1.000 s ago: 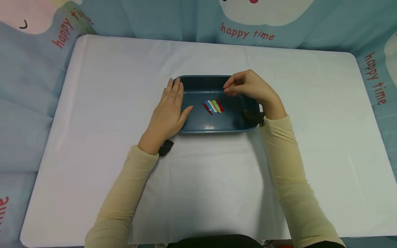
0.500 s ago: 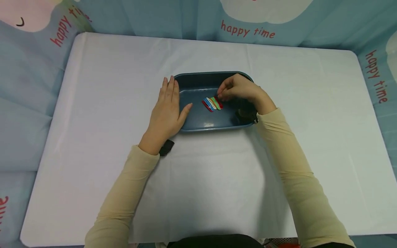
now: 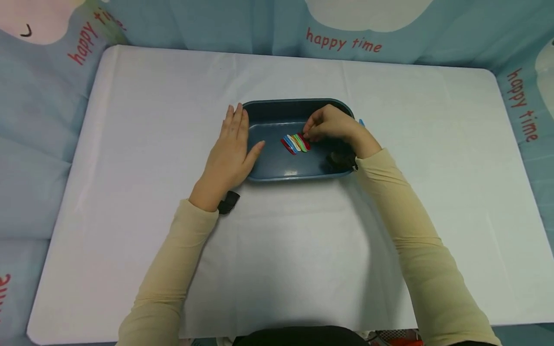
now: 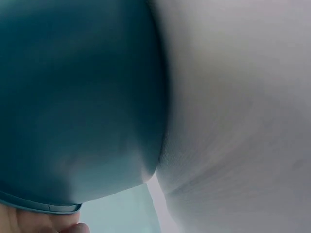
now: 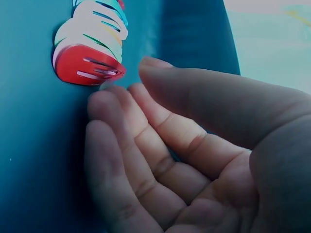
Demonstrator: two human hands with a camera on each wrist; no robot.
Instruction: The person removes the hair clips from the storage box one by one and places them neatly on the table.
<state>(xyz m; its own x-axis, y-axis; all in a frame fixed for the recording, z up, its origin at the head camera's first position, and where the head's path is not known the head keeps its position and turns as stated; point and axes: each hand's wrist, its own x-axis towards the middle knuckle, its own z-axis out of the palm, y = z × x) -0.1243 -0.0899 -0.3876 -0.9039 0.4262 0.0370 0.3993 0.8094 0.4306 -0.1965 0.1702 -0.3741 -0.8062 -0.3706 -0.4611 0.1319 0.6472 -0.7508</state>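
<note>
A row of overlapping snap hair clips (image 3: 296,143) in red, blue, white and green lies inside a dark blue tray (image 3: 294,175). My left hand (image 3: 228,151) rests along the tray's left end, fingers straight, thumb over the rim. The left wrist view shows the tray's outer wall (image 4: 82,111) with fingertips (image 4: 46,221) at its rim. My right hand (image 3: 333,125) reaches into the tray at the right end of the row. In the right wrist view, its bent fingertips (image 5: 104,104) are right at the tip of the red hair clip (image 5: 87,65); the thumb stands apart from them.
The tray stands on a white-covered table (image 3: 277,250). A small blue piece (image 3: 361,123) shows past the tray's right end, mostly hidden by the right wrist. A blue printed curtain (image 3: 242,24) borders the table's back and sides.
My right hand has come left and down to the red hair clip, then stayed there. The tray has shifted slightly left with my left hand. The small blue piece has come into view.
</note>
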